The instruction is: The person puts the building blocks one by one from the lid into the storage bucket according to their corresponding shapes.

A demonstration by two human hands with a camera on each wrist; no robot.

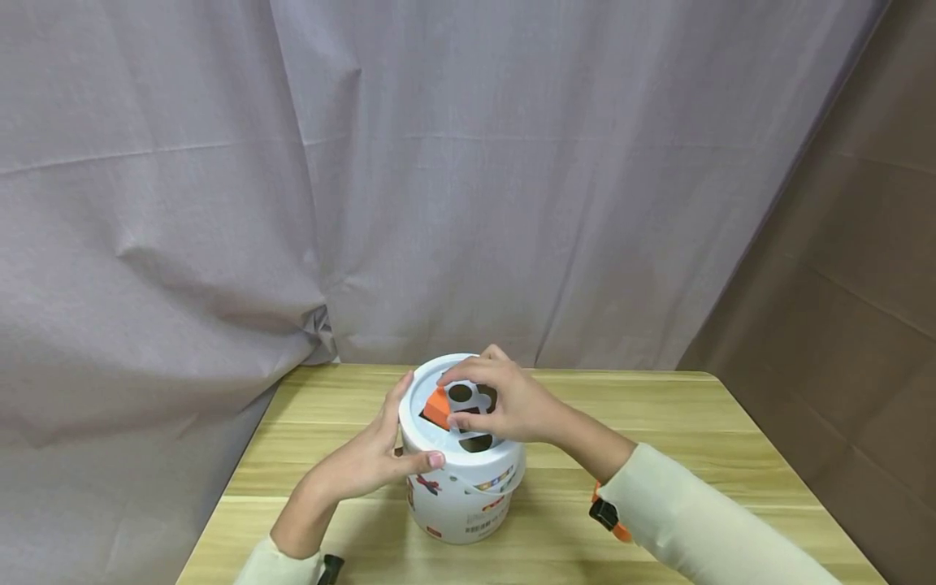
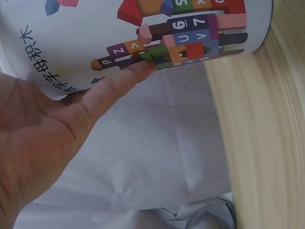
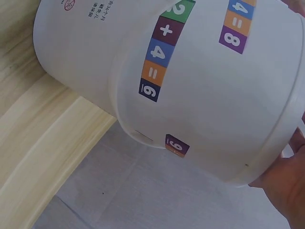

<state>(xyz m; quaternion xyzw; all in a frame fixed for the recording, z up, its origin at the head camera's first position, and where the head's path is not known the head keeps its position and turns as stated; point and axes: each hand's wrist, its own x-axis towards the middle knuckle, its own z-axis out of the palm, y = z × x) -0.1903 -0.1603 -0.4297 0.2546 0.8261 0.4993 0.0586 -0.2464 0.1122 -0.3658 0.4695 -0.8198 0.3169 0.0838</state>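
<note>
A white bucket point(image 1: 461, 512) with printed letter and number blocks on its side stands upright on the table. Its white lid point(image 1: 431, 366) has several dark cut-out holes, some round. An orange block point(image 1: 437, 408) sits tilted in an angular hole on the lid's left part. My right hand point(image 1: 504, 398) pinches this block between thumb and forefinger, from above the lid. My left hand point(image 1: 366, 459) holds the bucket by its upper left side, thumb across the front below the rim. In the left wrist view a finger point(image 2: 119, 83) lies along the printed wall.
The bucket's white handle point(image 1: 504, 487) hangs down at the front right. Beneath everything is a wood-grain table point(image 1: 629, 398), its back edge close to a grey curtain point(image 1: 468, 203). A brown curtain point(image 1: 848, 309) hangs on the right.
</note>
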